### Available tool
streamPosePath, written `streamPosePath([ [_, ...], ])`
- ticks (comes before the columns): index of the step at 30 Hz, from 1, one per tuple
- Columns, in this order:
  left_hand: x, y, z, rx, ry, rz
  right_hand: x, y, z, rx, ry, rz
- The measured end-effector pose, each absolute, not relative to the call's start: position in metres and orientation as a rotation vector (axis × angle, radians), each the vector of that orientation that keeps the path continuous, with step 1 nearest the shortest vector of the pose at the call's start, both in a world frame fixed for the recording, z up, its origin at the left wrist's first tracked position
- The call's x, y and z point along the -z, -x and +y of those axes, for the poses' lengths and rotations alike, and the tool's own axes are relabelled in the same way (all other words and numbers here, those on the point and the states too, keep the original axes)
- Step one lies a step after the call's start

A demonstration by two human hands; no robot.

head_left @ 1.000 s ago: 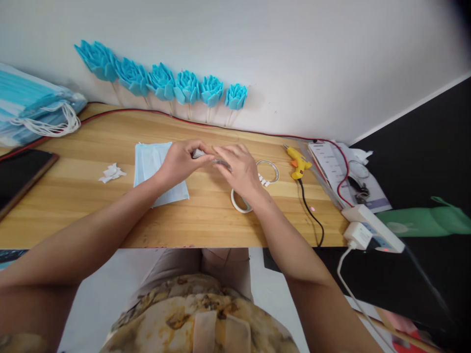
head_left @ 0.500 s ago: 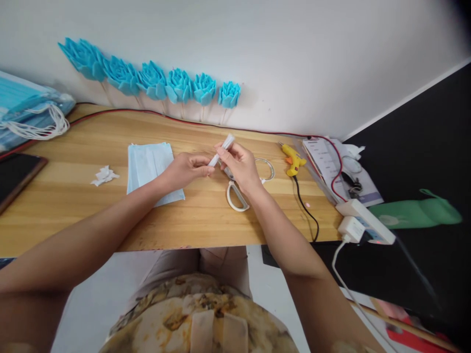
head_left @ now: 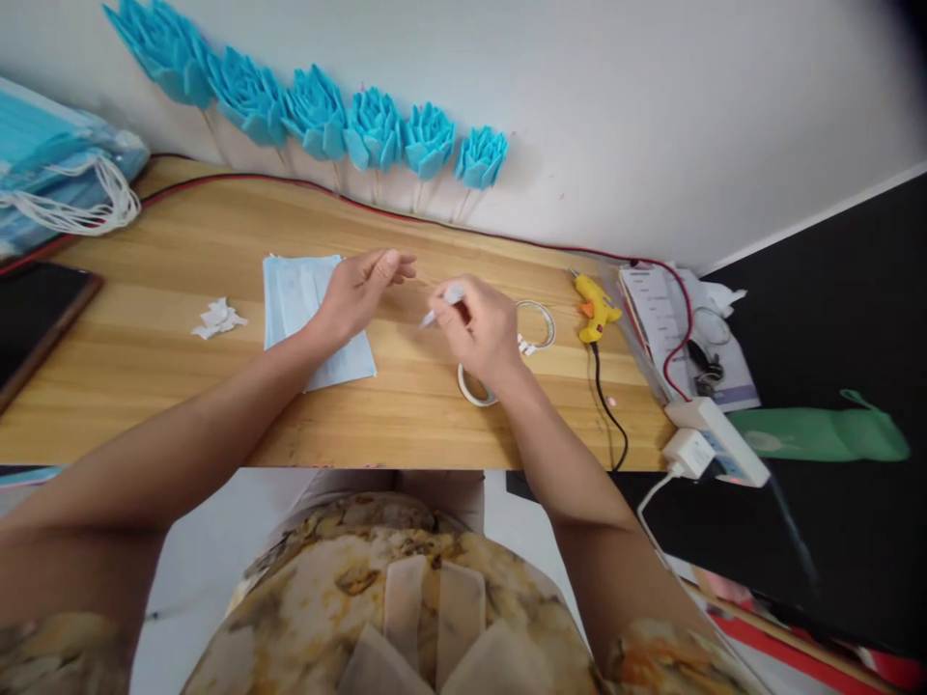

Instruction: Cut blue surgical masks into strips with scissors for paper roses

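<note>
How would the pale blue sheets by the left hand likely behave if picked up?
The pale blue sheets would likely flop, since they look thin and creased. They are probably light for their size, having little visible thickness. They seem unlikely to roll or tip, lying flat on the table.

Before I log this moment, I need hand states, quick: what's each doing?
Left hand: open, fingers loosely bent, nothing visible in it.
Right hand: closed, holding a small whitish item.
</note>
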State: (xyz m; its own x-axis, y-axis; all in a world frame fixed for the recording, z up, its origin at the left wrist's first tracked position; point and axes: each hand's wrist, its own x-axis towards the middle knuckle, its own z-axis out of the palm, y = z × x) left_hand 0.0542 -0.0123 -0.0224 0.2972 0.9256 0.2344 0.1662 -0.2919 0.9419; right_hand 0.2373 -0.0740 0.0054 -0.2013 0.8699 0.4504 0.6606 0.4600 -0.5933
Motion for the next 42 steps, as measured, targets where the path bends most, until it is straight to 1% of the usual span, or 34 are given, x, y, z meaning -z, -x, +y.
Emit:
streamPosePath([
  [3, 0.027, -0.054, -0.011, -1.073, -1.689, 1.048, -0.003, -0.235, -0.072, -0.325, 1.288, -2.079],
  [6, 0.031, -0.057, -0.014, -1.023, -1.735, 1.069, 0.002, -0.235, -0.07, -0.264, 1.323, -2.012],
  [9, 0.03, -0.059, -0.017, -0.993, -1.788, 1.052, 0.006, -0.238, -0.068, -0.369, 1.285, -2.034],
  [12, 0.027, -0.058, -0.02, -0.999, -1.846, 1.002, 0.006, -0.241, -0.068, -0.442, 1.281, -1.866],
  [15, 0.025, -0.057, -0.02, -1.024, -1.878, 0.981, 0.004, -0.241, -0.069, -0.374, 1.278, -1.815],
  [20, 0.027, -0.057, -0.02, -1.035, -1.906, 1.04, 0.011, -0.235, -0.066, -0.261, 1.293, -2.068],
  [24, 0.03, -0.058, -0.021, -1.037, -1.977, 1.041, 0.017, -0.233, -0.063, -0.196, 1.321, -1.978],
  [27, 0.03, -0.058, -0.021, -1.042, -2.011, 1.053, 0.02, -0.233, -0.061, -0.312, 1.319, -1.983],
  [32, 0.024, -0.056, -0.022, -1.024, -1.935, 0.946, 0.018, -0.233, -0.058, -0.676, 1.256, -1.676],
  [36, 0.017, -0.054, -0.022, -0.877, -1.786, 0.764, 0.016, -0.234, -0.051, -0.895, 1.192, -1.447],
  [39, 0.013, -0.054, -0.019, -0.764, -1.761, 0.651, 0.01, -0.238, -0.046, -1.028, 1.163, -1.378],
  [42, 0.011, -0.055, -0.015, -0.718, -1.778, 0.632, 0.001, -0.244, -0.046, -1.071, 1.164, -1.348],
])
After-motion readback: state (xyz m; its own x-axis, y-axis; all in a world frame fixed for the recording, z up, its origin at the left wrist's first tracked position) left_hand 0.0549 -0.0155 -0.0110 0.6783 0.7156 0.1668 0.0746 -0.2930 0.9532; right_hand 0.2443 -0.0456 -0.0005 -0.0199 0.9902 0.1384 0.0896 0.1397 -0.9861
